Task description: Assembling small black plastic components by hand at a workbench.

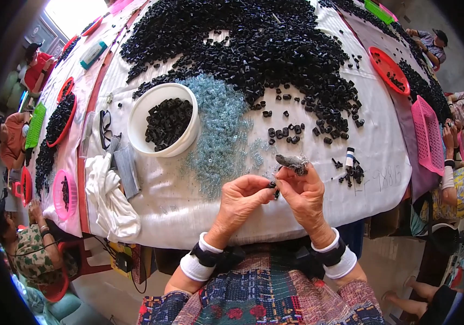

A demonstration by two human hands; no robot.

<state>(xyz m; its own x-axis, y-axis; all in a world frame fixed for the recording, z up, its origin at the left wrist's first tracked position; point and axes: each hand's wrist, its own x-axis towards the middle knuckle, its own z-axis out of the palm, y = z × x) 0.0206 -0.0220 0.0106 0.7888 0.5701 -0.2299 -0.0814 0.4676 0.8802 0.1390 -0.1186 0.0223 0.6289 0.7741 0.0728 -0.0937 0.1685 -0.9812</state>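
Observation:
My left hand [241, 199] is closed in a pinch on a small black plastic part [271, 184] near the table's front edge. Fingertips of my right hand [302, 197] meet it there, pressed together around the same spot. Tucked against the right hand's fingers is a dark, elongated piece with a grey, bristly or metallic-looking surface [296, 162]; its kind is unclear. Beyond the hands spreads a heap of small clear-bluish springs or rings [218, 124]. A large pile of short black plastic parts [243, 49] covers the far table.
A white tub [133, 130] of black parts stands left, near eyeglasses [106, 130], a grey folded cloth [127, 170] and a white cloth [107, 200]. Thin black pieces [354, 173] lie right beside a small white-and-blue cylinder [349, 157]. People work at both sides with red trays [375, 57] and pink baskets [424, 135].

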